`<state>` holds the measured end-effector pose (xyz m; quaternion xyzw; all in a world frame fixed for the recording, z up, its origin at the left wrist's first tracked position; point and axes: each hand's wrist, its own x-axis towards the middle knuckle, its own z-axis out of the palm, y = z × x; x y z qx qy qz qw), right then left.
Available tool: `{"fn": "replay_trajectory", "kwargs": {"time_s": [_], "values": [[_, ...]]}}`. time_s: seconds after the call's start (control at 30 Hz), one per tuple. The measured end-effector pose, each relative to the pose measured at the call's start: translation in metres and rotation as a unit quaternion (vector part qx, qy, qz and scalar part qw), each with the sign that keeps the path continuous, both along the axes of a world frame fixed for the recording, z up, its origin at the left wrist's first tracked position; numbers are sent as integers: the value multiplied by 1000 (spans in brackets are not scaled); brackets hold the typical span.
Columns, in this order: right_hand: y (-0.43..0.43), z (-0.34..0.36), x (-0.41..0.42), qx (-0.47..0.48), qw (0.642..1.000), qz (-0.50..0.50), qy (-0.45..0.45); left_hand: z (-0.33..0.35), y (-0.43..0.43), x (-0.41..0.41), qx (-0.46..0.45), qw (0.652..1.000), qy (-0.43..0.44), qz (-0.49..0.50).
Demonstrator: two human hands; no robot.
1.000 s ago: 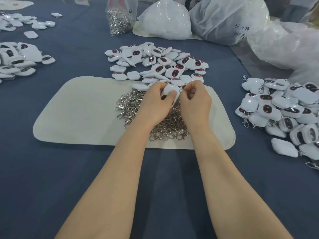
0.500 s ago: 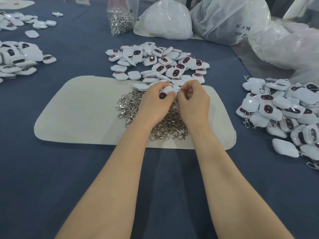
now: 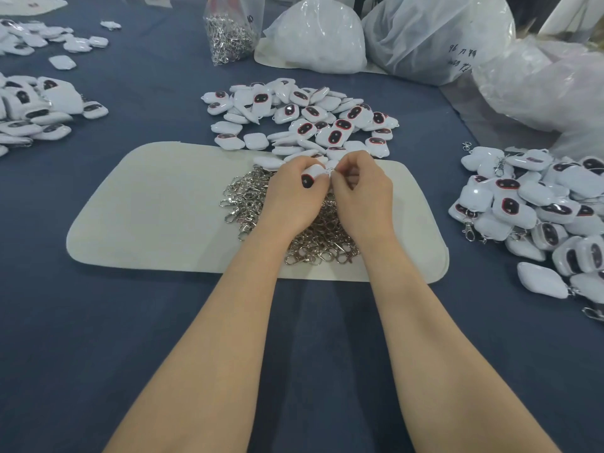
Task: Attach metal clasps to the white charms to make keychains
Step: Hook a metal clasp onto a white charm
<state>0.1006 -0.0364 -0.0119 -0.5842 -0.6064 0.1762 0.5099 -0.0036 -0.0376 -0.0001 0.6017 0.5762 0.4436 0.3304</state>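
My left hand grips a white charm with a dark oval face, held above a heap of metal clasps on a cream mat. Right beside it, my right hand pinches a small metal clasp against the charm's top end; most of the clasp is hidden by my fingers. A pile of loose white charms lies just beyond the mat. A pile of charms with clasps on them sits at the right.
More white charms lie at the left edge and far left. A clear bag of clasps and several large white plastic bags stand at the back. Dark blue cloth covers the table.
Both hands stay together over the clasp heap. The charm has turned in my left hand, so its dark face now shows between my fingers, and my right fingers work at its top end.
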Motion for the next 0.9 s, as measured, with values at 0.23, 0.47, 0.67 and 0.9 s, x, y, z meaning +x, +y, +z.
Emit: {"fn": "replay_trajectory", "kwargs": {"time_s": [0.23, 0.47, 0.67, 0.9], "values": [[-2, 1, 0, -3, 997, 33, -62, -3, 1, 1, 28, 999, 34, 14], [-5, 5, 1, -12, 997, 52, -62, -1, 0, -2, 24, 999, 31, 1], [-9, 18, -4, -15, 995, 63, 74, 15, -1, -7, -153, 902, -400, -46], [-11, 21, -10, -28, 975, 90, 202, 21, -2, -12, -253, 756, -590, -127]]}}
